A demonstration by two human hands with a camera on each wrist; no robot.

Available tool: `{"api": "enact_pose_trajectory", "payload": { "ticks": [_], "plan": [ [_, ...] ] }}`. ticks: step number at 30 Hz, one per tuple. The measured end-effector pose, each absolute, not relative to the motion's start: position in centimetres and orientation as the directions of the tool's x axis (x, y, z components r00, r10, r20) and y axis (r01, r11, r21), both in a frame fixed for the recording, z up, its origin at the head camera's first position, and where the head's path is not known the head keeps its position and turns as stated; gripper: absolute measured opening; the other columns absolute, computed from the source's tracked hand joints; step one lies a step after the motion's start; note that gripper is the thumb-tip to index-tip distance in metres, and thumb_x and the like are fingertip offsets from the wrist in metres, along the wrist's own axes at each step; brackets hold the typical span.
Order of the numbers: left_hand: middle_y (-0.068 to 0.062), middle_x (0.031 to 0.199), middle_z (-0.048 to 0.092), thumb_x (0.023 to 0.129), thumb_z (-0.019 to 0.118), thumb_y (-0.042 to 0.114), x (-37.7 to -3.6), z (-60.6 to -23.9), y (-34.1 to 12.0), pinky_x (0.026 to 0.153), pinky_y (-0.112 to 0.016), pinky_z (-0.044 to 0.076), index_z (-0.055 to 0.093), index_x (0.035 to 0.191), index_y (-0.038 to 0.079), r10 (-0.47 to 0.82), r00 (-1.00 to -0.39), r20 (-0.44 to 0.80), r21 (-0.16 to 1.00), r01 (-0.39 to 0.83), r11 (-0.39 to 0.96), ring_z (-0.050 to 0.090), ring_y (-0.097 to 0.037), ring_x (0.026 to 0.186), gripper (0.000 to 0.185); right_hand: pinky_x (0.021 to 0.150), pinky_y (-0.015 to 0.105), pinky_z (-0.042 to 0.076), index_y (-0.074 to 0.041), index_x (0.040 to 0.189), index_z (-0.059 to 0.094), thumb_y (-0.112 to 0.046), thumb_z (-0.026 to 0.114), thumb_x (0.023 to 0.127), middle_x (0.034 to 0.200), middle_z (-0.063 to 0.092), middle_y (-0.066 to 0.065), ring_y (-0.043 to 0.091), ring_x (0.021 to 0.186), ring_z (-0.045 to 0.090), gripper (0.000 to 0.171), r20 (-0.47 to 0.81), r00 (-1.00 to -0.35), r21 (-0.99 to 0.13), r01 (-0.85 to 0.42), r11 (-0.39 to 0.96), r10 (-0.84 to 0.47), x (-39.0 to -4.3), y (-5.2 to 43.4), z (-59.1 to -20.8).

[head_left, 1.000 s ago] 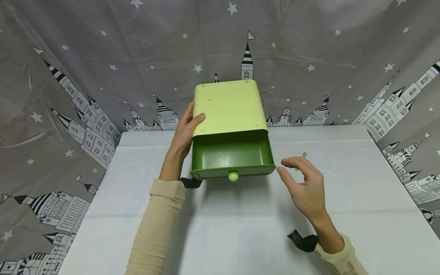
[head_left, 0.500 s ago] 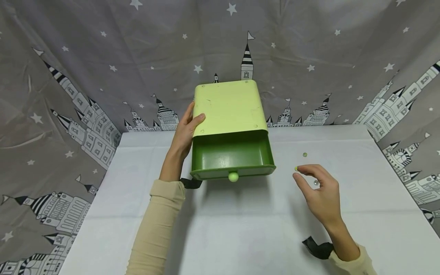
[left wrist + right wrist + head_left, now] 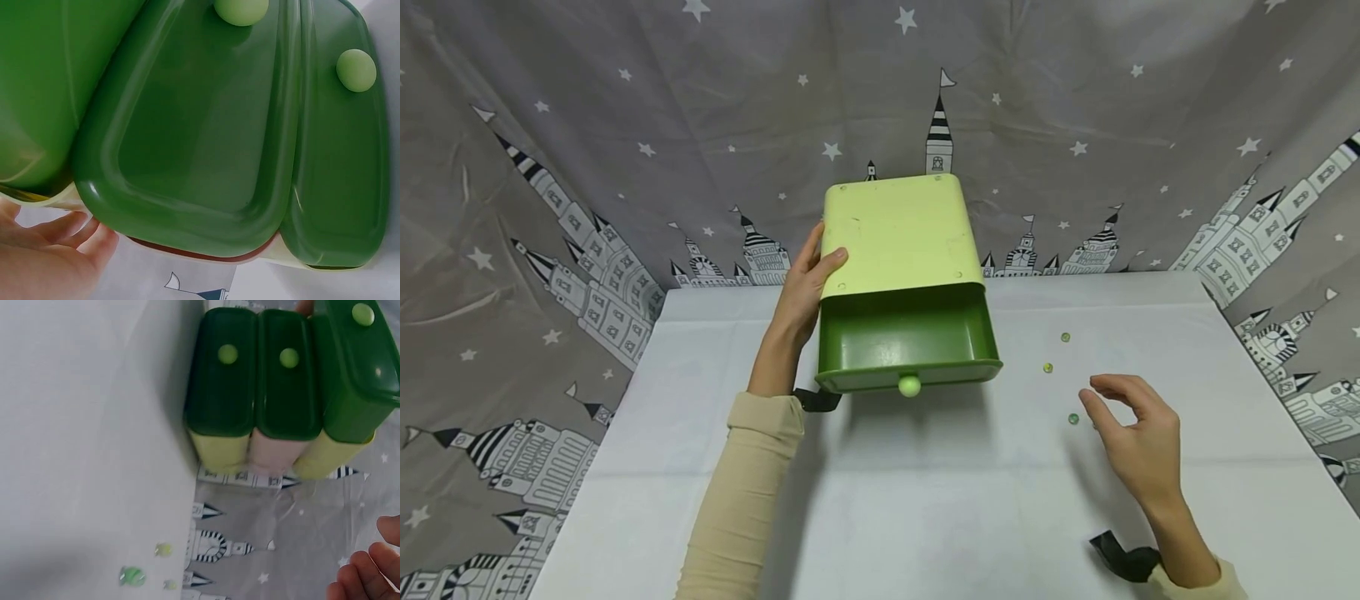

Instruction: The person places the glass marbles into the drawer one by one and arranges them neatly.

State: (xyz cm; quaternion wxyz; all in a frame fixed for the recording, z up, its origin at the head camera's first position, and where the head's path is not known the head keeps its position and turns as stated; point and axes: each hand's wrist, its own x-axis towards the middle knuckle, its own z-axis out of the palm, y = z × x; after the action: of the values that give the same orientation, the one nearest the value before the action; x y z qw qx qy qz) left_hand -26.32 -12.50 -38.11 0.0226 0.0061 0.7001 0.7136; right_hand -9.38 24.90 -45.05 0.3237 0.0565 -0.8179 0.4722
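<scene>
A small plastic drawer unit [image 3: 898,233], yellow-green on top, stands at the table's far edge. Its green top drawer [image 3: 906,333] is pulled out, and the part of its inside that shows is bare. My left hand [image 3: 801,287] grips the unit's left side, thumb on the top; its fingers show beside the casing in the left wrist view. Over the table to the right hovers my right hand [image 3: 1138,442], thumb and forefinger bent towards each other with a gap between them. Near it lie small glass marbles: a green one [image 3: 1073,419], a yellow one [image 3: 1048,367] and another green one [image 3: 1065,337].
Two lower drawers, the middle one [image 3: 289,387] and the bottom one [image 3: 222,387], are shut, each with a round light-green knob. A white cloth [image 3: 925,517] covers the table. A grey castle-print curtain [image 3: 1037,125] hangs behind and at both sides.
My right hand has moved away from the drawer, rightwards and towards me, uncovering the yellow marble and the nearer green one. My left hand and the drawer unit have stayed put.
</scene>
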Motion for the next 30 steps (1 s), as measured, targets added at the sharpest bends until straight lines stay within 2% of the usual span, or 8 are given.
{"api": "enact_pose_trajectory", "payload": {
  "ticks": [5,12,21,24,30],
  "plan": [
    [-0.004,0.158,0.029,0.097,0.064,0.037,-26.4,-38.1,-12.5,0.097,-0.037,0.047,0.017,0.16,0.032,0.042,-0.999,-0.021,1.0,-0.022,-0.023,0.052,-0.024,0.124,0.078,0.079,0.012,0.044,0.008,0.094,0.072,0.017,0.076,0.075,0.09,0.067,0.014,-0.004,0.088,0.06,0.021,0.552,-0.794,-0.76,-0.351,0.547,0.256,-8.9,26.0,-45.6],
    [-0.004,0.158,0.029,0.097,0.064,0.037,-26.3,-38.1,-12.5,0.098,-0.037,0.046,0.019,0.159,0.034,0.041,-0.999,-0.023,0.999,-0.024,-0.025,0.051,-0.024,0.126,0.077,0.078,0.01,0.043,0.009,0.094,0.072,0.017,0.075,0.076,0.09,0.066,0.0,-0.006,0.086,0.06,0.02,0.519,-0.8,-0.78,-0.299,0.549,0.302,-8.6,27.0,-46.4],
    [-0.004,0.157,0.031,0.097,0.065,0.038,-26.3,-38.0,-12.5,0.097,-0.038,0.047,0.019,0.159,0.034,0.038,-0.999,-0.025,0.999,-0.026,-0.024,0.053,-0.025,0.124,0.077,0.078,0.01,0.044,0.011,0.096,0.07,0.015,0.074,0.078,0.09,0.064,-0.005,-0.006,0.084,0.059,0.018,0.472,-0.826,-0.785,-0.235,0.573,0.308,-8.6,27.4,-47.1],
    [-0.003,0.157,0.031,0.097,0.065,0.038,-26.3,-38.0,-12.5,0.097,-0.038,0.047,0.02,0.159,0.034,0.035,-0.999,-0.027,0.999,-0.028,-0.017,0.054,-0.025,0.123,0.077,0.078,0.01,0.044,0.012,0.098,0.07,0.013,0.074,0.079,0.091,0.064,-0.005,-0.006,0.085,0.057,0.019,0.454,-0.838,-0.78,-0.209,0.59,0.304,-8.6,27.6,-47.5],
    [-0.004,0.157,0.031,0.097,0.064,0.038,-26.3,-38.1,-12.5,0.096,-0.038,0.047,0.019,0.159,0.034,0.036,-0.999,-0.02,1.0,-0.02,-0.017,0.054,-0.026,0.122,0.076,0.079,0.009,0.042,0.012,0.099,0.069,0.01,0.074,0.08,0.093,0.065,0.009,-0.008,0.085,0.054,0.02,0.429,-0.853,-0.766,-0.167,0.621,0.299,-8.6,27.9,-48.2]
  ]
}}
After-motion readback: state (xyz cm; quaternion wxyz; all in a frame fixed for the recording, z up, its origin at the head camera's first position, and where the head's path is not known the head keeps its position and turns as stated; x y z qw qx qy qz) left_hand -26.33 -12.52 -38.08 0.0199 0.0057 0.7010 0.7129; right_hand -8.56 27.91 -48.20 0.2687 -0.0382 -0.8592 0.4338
